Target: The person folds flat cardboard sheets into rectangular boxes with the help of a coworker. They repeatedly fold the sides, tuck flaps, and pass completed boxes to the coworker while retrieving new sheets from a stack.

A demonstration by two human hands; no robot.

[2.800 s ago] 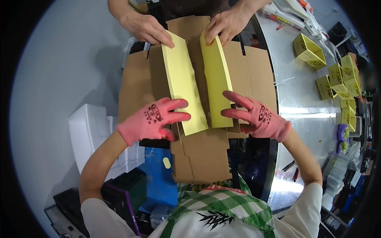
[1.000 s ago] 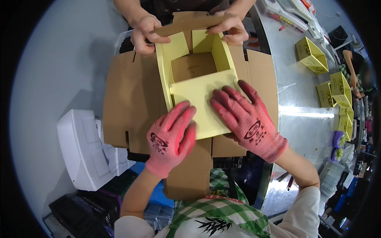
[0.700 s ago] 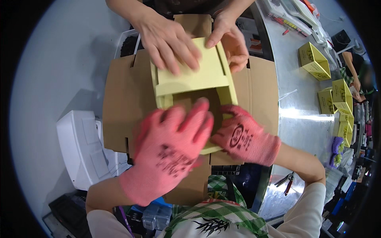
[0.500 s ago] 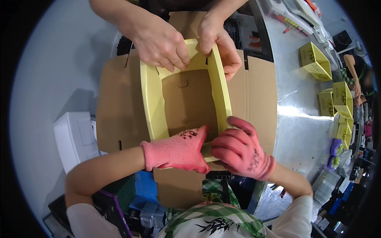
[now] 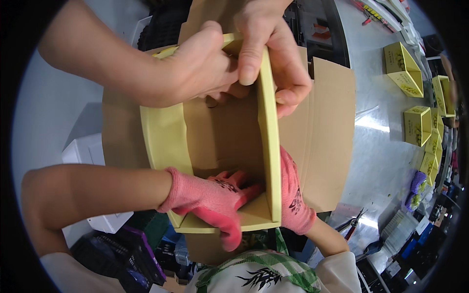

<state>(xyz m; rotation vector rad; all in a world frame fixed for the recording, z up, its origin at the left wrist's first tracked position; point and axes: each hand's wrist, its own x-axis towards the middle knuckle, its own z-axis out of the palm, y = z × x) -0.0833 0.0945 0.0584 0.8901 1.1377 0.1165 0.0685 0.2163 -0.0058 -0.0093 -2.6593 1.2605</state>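
Centrally, an open-topped, rectangular box of pale yellow card with a brown inside base (image 5: 167,139) lies lengthwise before the wearer, over flattened brown cardboard (image 5: 325,129). The left hand in a pink knitted glove (image 5: 219,196) reaches into the box's near end from the left. Its grip is spread: the fingers fan apart inside, while the thumb hangs over the near rim. The right hand in a matching pink glove (image 5: 293,198) lies along the outside of the right wall; its fingertips are partly hidden, so whether its grip is closed cannot be told.

At the far end, a second person's bare hand (image 5: 202,71) dips inside the box, and that person's other bare hand (image 5: 269,46) straddles the right wall, thumb inside and fingers outside.

To the right stretches a shiny metal surface (image 5: 364,183), carrying several small yellow printed boxes (image 5: 403,68), a purple netted bundle (image 5: 415,184), dark- and red-handled tools (image 5: 352,227) and clear plastic containers (image 5: 396,228). Left of the cardboard stands a white container (image 5: 84,150), with a purple-edged black crate (image 5: 146,256) nearer the wearer. A green-and-white checked apron (image 5: 288,266) covers the wearer's front.
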